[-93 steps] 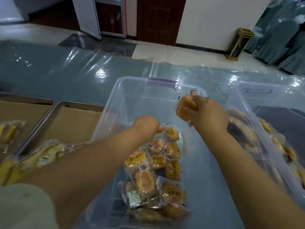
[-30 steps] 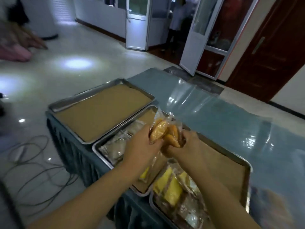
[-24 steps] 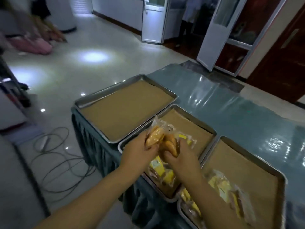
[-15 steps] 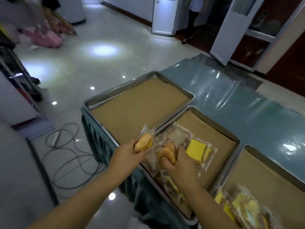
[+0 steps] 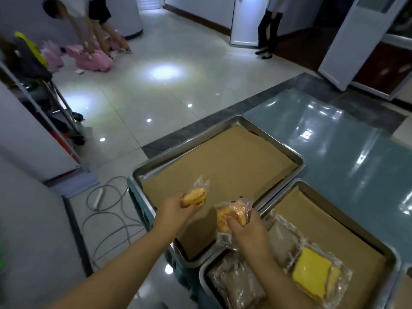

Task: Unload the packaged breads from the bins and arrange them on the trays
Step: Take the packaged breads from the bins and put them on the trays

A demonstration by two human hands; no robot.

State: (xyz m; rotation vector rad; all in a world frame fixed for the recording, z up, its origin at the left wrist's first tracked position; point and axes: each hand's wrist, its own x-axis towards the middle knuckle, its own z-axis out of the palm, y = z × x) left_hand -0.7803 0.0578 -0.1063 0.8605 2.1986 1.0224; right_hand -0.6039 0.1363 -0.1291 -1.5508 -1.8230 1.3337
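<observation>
My left hand [image 5: 176,208] grips a small packaged bread [image 5: 197,195] over the near part of the leftmost metal tray [image 5: 223,122], which is lined with brown paper and holds nothing else. My right hand [image 5: 249,228] grips packaged breads [image 5: 229,216] in clear wrappers, one with a barcode label, above the near right corner of that tray. The neighbouring tray [image 5: 389,256] on the right holds a yellow packaged bread [image 5: 312,277] and brownish packaged breads [image 5: 236,284]. The bins are out of view.
The trays stand on a table with a glossy blue-green cover [image 5: 334,139]. Cables [image 5: 107,210] lie on the tiled floor to the left. People [image 5: 98,23] and pink bags [image 5: 93,59] are at the far left, and a person stands by a door [image 5: 269,25].
Both hands have carried the packaged breads from the bin leftward to the trays. My hands have drawn apart over the leftmost tray, each with its own package.
</observation>
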